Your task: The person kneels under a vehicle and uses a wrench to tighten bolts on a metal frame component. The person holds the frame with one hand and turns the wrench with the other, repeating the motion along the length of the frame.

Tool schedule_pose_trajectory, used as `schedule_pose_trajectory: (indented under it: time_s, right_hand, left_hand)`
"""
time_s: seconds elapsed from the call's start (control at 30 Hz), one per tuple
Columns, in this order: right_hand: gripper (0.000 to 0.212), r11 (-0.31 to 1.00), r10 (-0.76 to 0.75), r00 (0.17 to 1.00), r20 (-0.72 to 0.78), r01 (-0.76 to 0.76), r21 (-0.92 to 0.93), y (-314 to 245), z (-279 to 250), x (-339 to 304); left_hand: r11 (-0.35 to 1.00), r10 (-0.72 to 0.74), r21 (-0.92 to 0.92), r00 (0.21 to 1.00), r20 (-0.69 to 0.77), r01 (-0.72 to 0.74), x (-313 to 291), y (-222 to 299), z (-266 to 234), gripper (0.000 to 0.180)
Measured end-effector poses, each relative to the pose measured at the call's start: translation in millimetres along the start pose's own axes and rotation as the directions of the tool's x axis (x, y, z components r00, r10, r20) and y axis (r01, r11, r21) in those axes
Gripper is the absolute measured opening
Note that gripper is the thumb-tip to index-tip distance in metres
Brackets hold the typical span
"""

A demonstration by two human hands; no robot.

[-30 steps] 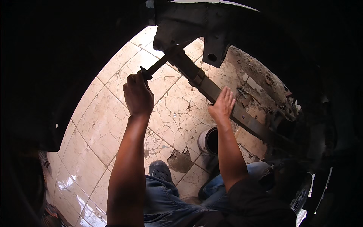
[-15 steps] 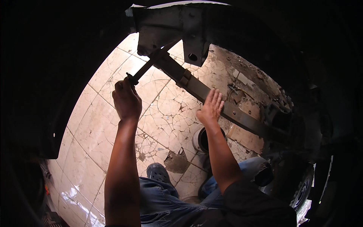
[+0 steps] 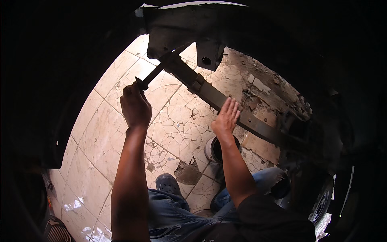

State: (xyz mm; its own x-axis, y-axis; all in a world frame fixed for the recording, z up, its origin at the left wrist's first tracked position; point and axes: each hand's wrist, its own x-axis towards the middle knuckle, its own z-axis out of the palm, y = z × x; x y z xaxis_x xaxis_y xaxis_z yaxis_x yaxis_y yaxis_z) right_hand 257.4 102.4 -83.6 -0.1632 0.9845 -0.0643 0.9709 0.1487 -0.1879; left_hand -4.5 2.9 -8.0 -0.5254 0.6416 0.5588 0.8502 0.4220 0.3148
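My left hand [image 3: 136, 107] is closed around the near end of a dark metal bar [image 3: 153, 74]. A short crosspiece sticks out of the bar just above my fingers. The bar slants up to the upper end of a leaf spring [image 3: 210, 94], where shadow hides how they meet. My right hand [image 3: 226, 120] lies on the middle of the spring with its fingers stretched out. A metal band [image 3: 196, 83] wraps the spring between its upper end and my right hand. Above it hangs a dark bracket [image 3: 208, 60] with a round hole.
An open round can [image 3: 208, 150] stands on the cracked tile floor [image 3: 161, 133], below my right wrist. Broken tile and debris [image 3: 262, 105] lie beyond the spring. Dark vehicle bodywork surrounds the view, and a wheel [image 3: 321, 207] shows at lower right.
My right hand has shifted slightly down and to the right along the leaf spring. The left hand keeps its hold on the bar, nearly still.
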Motion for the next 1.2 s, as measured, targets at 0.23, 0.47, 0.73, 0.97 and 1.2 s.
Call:
schedule_pose_trajectory:
  time_s: [0.23,0.47,0.73,0.97,1.2]
  right_hand:
    - [0.108,0.99,-0.093,0.996,-0.009,0.094,0.104,-47,-3,20]
    - [0.103,0.996,-0.043,0.992,-0.115,0.033,-0.088,1,19,16]
    - [0.103,0.939,-0.308,0.946,-0.104,0.32,0.127,-73,-6,29]
    - [0.106,0.991,-0.137,0.99,-0.039,0.137,-0.003,-15,5,19]
    - [0.106,0.982,-0.187,0.982,0.03,0.187,0.008,-60,-12,29]
  left_hand:
    - [1.0,0.017,0.022,1.0,0.003,-0.017,-2,-1,6,0.022]
    - [0.999,0.044,-0.002,0.999,-0.023,-0.044,1,-1,7,0.022]
    - [0.996,-0.085,-0.017,0.99,0.115,0.088,3,6,-7,0.014]
    - [0.996,-0.068,-0.044,0.991,0.119,0.074,1,3,-8,0.012]
    - [0.994,-0.109,-0.012,0.986,0.13,0.111,4,11,-8,0.014]
